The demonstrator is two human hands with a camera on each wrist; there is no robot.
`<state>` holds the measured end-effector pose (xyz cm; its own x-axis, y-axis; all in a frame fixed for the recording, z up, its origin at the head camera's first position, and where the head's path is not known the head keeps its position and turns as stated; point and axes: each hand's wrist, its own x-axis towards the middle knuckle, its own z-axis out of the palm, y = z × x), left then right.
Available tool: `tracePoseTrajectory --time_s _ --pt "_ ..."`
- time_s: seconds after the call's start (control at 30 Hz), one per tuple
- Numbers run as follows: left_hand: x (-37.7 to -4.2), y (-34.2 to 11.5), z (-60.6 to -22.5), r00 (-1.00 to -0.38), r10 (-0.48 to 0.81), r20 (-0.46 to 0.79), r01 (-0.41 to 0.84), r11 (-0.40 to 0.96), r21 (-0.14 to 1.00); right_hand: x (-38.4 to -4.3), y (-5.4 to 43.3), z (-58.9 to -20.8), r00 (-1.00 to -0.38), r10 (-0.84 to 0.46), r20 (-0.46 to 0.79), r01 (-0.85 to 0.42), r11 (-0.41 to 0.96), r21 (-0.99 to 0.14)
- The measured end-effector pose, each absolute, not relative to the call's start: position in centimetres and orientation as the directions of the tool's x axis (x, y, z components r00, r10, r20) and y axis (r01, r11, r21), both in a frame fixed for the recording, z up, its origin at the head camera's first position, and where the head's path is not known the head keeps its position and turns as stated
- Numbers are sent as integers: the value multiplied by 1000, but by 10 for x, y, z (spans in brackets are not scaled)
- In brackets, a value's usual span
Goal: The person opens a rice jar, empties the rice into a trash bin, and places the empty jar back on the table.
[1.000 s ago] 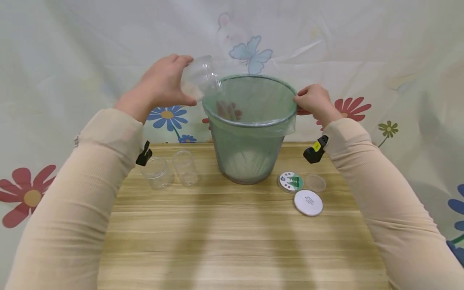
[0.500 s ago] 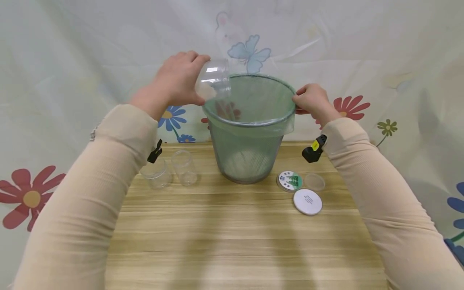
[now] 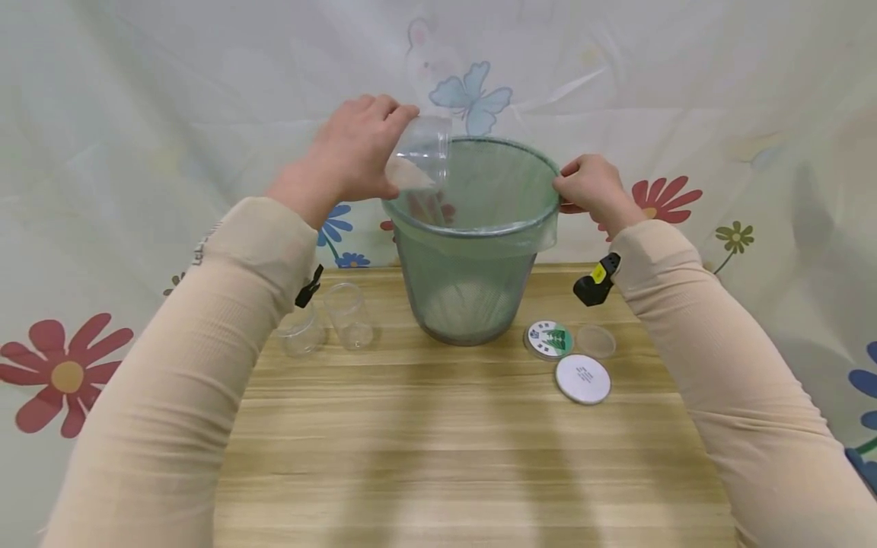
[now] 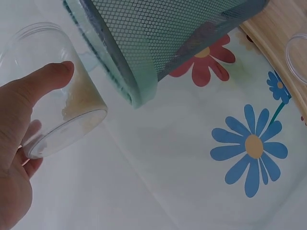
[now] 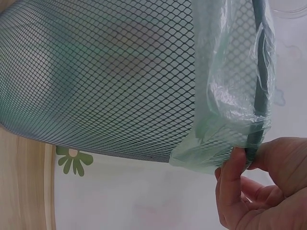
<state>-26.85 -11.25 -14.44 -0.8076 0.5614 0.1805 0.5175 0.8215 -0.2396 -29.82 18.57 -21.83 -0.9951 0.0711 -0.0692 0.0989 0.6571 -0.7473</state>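
My left hand (image 3: 352, 148) grips a clear plastic jar (image 3: 432, 137) tipped on its side, its mouth over the left part of the bin's opening. Pale, grainy-looking contents (image 3: 409, 173) slope along the jar's lower side, and a faint pale streak shows under the mouth. In the left wrist view the thumb lies across the jar's wall (image 4: 45, 45). The mesh wastebasket (image 3: 466, 297) stands upright, lined with a thin green bin bag (image 3: 507, 242) folded over its rim. My right hand (image 3: 592, 186) pinches the rim and bag at the right side, with thumb and index finger (image 5: 232, 175).
Two clear jars, a wide one (image 3: 301, 335) and a narrower one (image 3: 349, 316), stand left of the bin. To its right lie a green-and-white printed lid (image 3: 548, 339), a clear lid (image 3: 596, 342) and a white disc (image 3: 582, 379). A flowered sheet (image 3: 205, 152) hangs behind the wooden table (image 3: 466, 457).
My left hand has moved right with the jar, whose mouth has come over the bin and tips further down. The right hand stays at the rim.
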Motion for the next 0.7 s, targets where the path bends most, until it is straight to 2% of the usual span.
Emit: tracePoseTrajectory --time_s 0.27,0.7 --pt "-268 -110 -147 -789 588 178 535 800 -271 -297 187 -217 -995 66 -70 96 658 -747" --pt "-265 -105 -151 -777 602 184 551 792 -263 -296 187 -218 -996 63 -58 85 662 -745"
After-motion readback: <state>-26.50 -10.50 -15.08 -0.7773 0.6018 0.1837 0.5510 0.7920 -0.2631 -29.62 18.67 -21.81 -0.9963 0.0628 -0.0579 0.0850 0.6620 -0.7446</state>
